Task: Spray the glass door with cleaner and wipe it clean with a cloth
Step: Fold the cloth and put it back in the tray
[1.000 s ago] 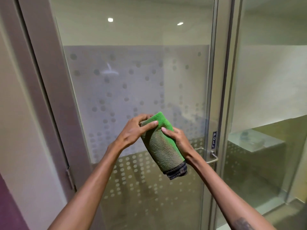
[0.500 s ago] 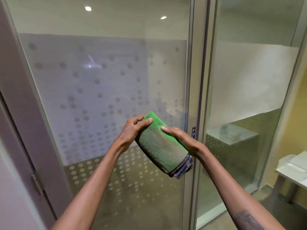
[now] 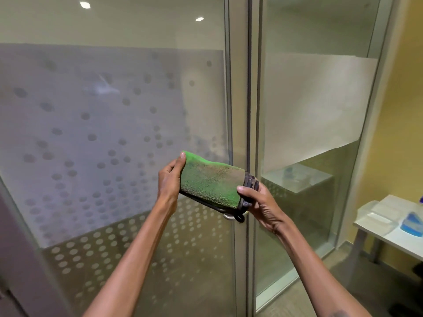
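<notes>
Two hands hold the folded green cloth (image 3: 211, 184) out in front of the glass door (image 3: 109, 138), and that is all I have in play from here. My left hand (image 3: 170, 181) grips the cloth's left end, thumb up along the edge and the fingers (image 3: 164, 172) curled shut behind the fabric. My right hand (image 3: 263, 204) takes the right end, thumb pressed on the front near the lower corner, the other fingers wrapped round the dark hem (image 3: 250, 181) at the back. The cloth lies nearly level between them, its bright green face toward me with a duller, brownish patch across the middle. A small dark loop (image 3: 240, 217) hangs from its lower right corner. I cannot tell whether the cloth touches the glass; it appears held just off it.

The door carries a frosted band dotted with clear circles, and below that a clear strip with frosted dots. Its metal frame (image 3: 238, 110) runs upright just right of the cloth, and part of the door handle (image 3: 229, 217) shows under the cloth. Beyond the frame stands a second glass panel (image 3: 315, 99). At the far right a white table (image 3: 375, 227) holds a clear plastic container (image 3: 377, 213) and something blue (image 3: 413, 225) that I cannot identify.
</notes>
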Motion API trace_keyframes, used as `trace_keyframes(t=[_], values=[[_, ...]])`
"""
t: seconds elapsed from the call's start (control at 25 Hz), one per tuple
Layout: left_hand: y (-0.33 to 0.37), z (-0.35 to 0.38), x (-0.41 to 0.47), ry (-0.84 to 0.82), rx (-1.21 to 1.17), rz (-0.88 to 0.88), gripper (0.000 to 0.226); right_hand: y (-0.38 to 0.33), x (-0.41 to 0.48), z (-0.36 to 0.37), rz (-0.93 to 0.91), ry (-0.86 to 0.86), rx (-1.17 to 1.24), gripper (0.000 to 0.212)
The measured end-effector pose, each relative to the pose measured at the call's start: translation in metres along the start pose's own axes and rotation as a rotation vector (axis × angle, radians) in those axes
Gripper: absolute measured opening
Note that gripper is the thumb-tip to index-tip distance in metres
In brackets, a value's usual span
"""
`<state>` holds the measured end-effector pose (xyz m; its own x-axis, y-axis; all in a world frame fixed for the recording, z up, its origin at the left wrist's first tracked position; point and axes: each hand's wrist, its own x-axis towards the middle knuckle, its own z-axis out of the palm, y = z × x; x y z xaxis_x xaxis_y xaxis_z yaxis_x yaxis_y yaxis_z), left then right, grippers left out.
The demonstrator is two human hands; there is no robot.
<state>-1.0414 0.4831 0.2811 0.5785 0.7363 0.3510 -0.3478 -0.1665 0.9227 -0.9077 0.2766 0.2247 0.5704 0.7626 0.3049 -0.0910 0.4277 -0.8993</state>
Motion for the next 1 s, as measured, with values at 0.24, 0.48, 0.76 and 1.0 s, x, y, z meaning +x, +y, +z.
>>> trace_keyframes(t=[0.24,0.48,0.76,1.0], values=[[-0.031,0.059,-0.005,-0.304,0.153,0.058,0.059,-0.011,-0.007,-0.078,-0.07,0.234,-0.024,0.04],[-0.062,0.145,-0.01,-0.355,0.081,0.044,0.036,-0.036,-0.019,-0.165,-0.064,0.288,-0.032,0.038],[-0.111,0.25,-0.009,-0.366,0.071,-0.152,0.033,-0.058,-0.034,-0.263,-0.044,0.441,-0.189,0.049],[-0.152,0.331,0.003,-0.583,0.141,-0.305,0.063,-0.064,-0.051,-0.354,-0.051,0.567,-0.145,0.055]])
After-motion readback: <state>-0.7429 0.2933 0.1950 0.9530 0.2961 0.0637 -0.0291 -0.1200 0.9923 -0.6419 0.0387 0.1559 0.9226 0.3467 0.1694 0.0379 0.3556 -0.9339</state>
